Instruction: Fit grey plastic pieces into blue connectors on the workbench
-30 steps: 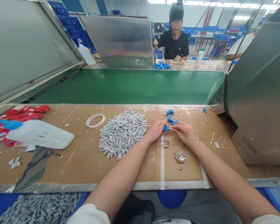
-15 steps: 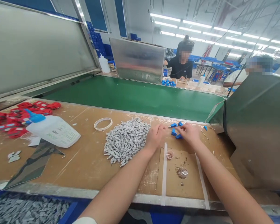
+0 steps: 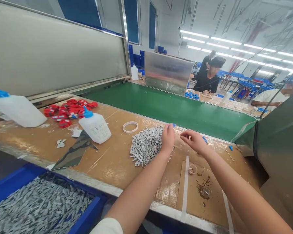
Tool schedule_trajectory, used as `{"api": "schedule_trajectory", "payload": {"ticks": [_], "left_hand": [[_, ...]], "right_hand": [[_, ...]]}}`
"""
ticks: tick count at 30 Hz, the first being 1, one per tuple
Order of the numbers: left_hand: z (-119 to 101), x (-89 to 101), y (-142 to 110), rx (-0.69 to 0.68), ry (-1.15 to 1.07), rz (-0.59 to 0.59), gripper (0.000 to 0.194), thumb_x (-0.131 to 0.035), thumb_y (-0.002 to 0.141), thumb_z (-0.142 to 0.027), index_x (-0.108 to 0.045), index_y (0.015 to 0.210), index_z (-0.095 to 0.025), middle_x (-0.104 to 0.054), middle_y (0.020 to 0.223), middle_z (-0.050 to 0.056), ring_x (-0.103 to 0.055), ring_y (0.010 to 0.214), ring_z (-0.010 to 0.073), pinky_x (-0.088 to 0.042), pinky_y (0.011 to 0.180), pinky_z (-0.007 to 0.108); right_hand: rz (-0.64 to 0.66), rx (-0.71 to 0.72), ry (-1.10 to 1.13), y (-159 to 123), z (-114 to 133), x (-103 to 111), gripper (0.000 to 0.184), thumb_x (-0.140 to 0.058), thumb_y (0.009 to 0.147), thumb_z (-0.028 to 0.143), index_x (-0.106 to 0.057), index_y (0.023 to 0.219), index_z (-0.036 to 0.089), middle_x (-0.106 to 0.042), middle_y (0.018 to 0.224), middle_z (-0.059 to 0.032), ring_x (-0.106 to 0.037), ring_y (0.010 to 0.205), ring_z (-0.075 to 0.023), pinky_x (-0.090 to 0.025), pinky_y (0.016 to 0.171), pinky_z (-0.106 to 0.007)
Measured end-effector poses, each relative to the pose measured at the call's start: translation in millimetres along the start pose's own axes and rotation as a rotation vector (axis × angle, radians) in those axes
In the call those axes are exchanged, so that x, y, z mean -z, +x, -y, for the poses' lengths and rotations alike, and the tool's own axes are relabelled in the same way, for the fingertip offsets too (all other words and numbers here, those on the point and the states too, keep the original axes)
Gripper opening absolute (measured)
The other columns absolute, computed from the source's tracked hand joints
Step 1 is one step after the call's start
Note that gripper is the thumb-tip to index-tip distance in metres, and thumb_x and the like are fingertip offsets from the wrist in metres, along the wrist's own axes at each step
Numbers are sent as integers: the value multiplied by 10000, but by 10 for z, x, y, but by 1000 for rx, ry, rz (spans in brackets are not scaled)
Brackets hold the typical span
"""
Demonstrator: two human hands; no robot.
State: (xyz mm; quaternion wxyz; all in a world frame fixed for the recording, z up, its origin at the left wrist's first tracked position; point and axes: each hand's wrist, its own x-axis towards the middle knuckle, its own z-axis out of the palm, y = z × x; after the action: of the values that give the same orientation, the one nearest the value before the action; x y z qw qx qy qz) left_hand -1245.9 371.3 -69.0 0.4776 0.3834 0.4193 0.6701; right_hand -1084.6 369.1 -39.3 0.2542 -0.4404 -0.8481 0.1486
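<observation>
My left hand (image 3: 168,139) is closed at the right edge of a heap of small grey plastic parts (image 3: 145,148). A small blue plastic part (image 3: 172,125) sticks out at its fingertips; the rest of it is hidden by the fingers. Just to the right, my right hand (image 3: 194,140) hovers over the table with its fingers curved and a gap between thumb and forefinger. Nothing shows between them. Another blue piece (image 3: 205,139) lies behind that hand, near the green belt.
Beyond the brown tabletop runs a green conveyor belt (image 3: 146,100). Left stand a roll of tape (image 3: 130,123), glue bottles (image 3: 95,128) and red parts (image 3: 65,112). A small clear cup (image 3: 206,192) sits on taped cardboard. A blue bin (image 3: 97,203) holds grey parts. Co-workers (image 3: 206,81) sit across.
The view has turned left. Several blue parts lay between my hands before; now one shows in my left hand and one behind my right. My right hand has come away from them.
</observation>
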Motion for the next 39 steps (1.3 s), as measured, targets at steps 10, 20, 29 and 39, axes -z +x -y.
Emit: {"api": "schedule_trajectory", "payload": {"ticks": [10, 20, 29, 39], "left_hand": [[-217, 93, 25, -72, -377, -308, 279, -560, 957, -473, -509, 868, -214, -367, 683, -60, -281, 503, 71, -248, 445, 172], [-36, -74, -73, 56, -310, 63, 398, -618, 917, -576, -499, 843, -204, -375, 662, -70, -264, 465, 46, -172, 410, 169], [474, -349, -336, 321, -229, 621, 560, -722, 793, -696, -595, 979, -184, -584, 809, -9, -365, 464, 34, -214, 415, 173], [470, -344, -445, 381, -81, 693, 507, -698, 833, -674, -568, 817, -184, -530, 687, -7, -355, 507, 72, -223, 436, 182]], "right_hand": [[337, -68, -22, 220, -171, -490, 75, -794, 836, 193, -750, 897, 185, -716, 848, -25, -639, 750, -172, -448, 671, -256], [108, -180, 93, -251, -279, -271, 114, -621, 970, 268, -692, 943, 182, -734, 877, -49, -681, 790, -193, -530, 719, -297], [-28, -26, 41, -1516, -20, 643, 214, -617, 1035, 393, -757, 1059, 232, -729, 949, -69, -693, 810, -191, -566, 685, -276], [373, 173, -321, -1917, 456, 776, 444, -432, 990, 23, -638, 1325, 227, -675, 1058, -106, -670, 913, -208, -584, 761, -299]]}}
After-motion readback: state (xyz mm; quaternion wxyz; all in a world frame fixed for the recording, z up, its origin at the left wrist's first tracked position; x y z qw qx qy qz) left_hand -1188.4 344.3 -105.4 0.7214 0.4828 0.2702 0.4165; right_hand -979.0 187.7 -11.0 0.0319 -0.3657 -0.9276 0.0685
